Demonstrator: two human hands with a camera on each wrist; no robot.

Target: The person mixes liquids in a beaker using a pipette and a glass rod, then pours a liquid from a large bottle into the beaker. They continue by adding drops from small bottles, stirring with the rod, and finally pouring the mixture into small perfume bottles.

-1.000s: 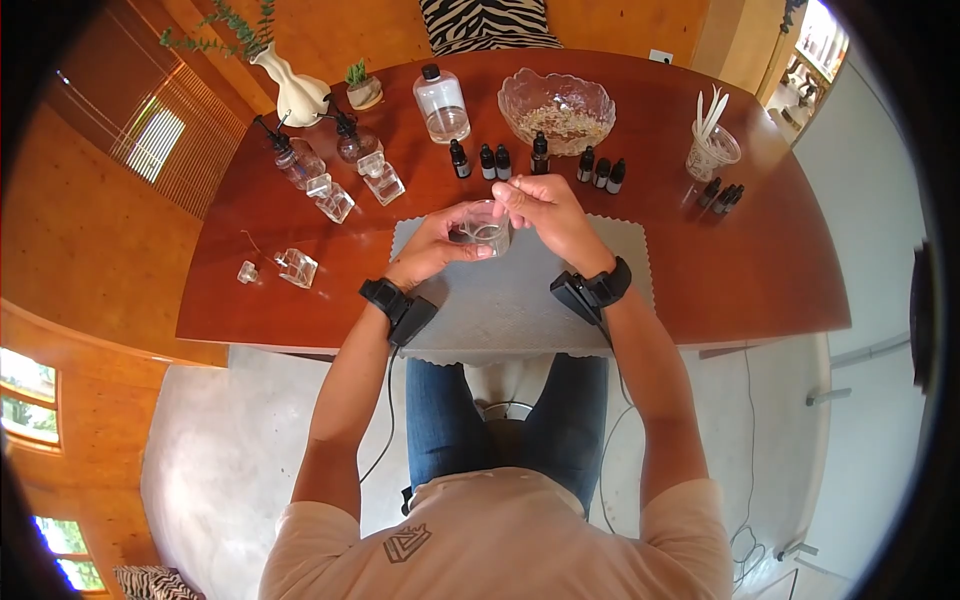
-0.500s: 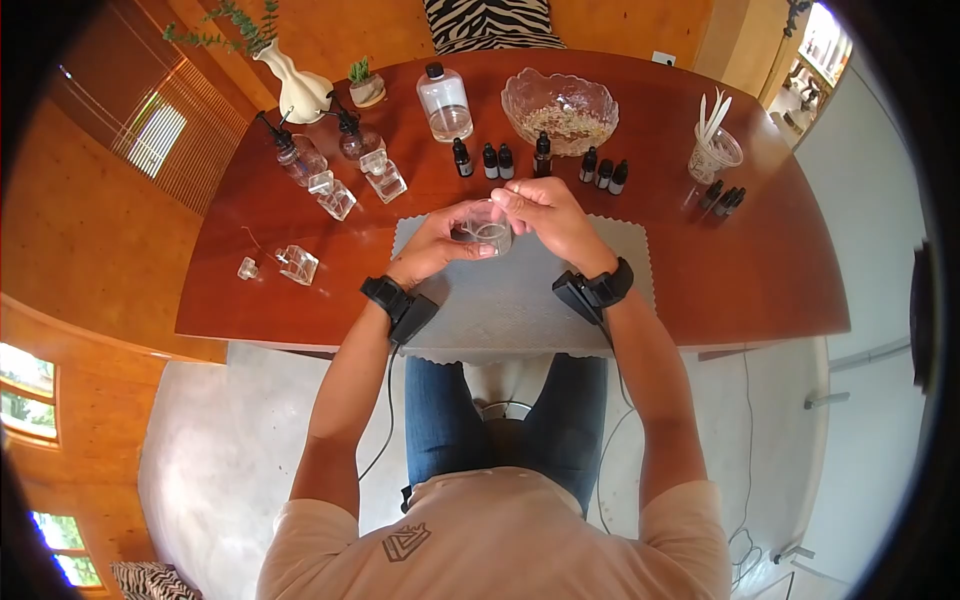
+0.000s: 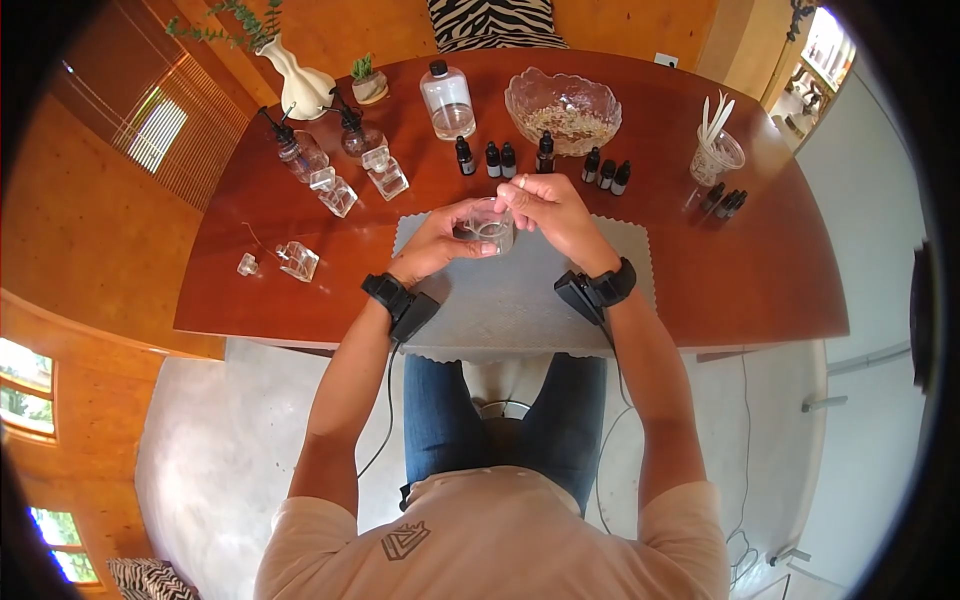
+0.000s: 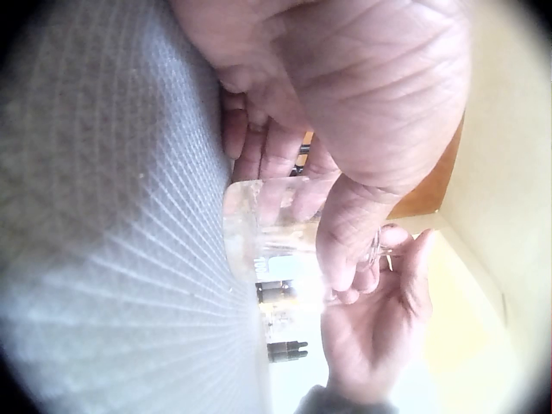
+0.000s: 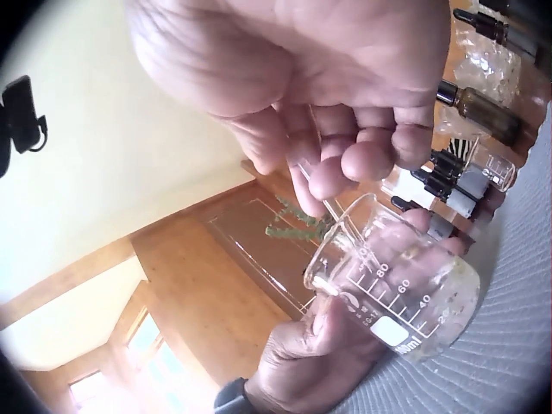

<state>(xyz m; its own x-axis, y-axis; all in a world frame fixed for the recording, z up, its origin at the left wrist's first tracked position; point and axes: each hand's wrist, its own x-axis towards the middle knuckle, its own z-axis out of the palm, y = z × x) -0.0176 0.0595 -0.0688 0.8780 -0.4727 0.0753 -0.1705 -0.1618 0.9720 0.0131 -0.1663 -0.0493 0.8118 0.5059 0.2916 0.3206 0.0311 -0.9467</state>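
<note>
A clear glass beaker with printed marks stands on the grey mat, and a little pale material shows in its bottom part in the right wrist view. My left hand grips the beaker's side, thumb in front and fingers behind. Above the rim, my right hand pinches a thin clear rod between thumb and fingers; the rod reaches down into the beaker. Its lower end is hard to make out through the glass.
Small dark dropper bottles line up beyond the hands, before a glass bowl and a clear bottle. Square glass bottles and pump bottles are at left. A cup of white sticks stands at right.
Both hands keep their holds on the beaker and the rod, with only slight shifts of the right hand's fingers. The head view has drifted slightly.
</note>
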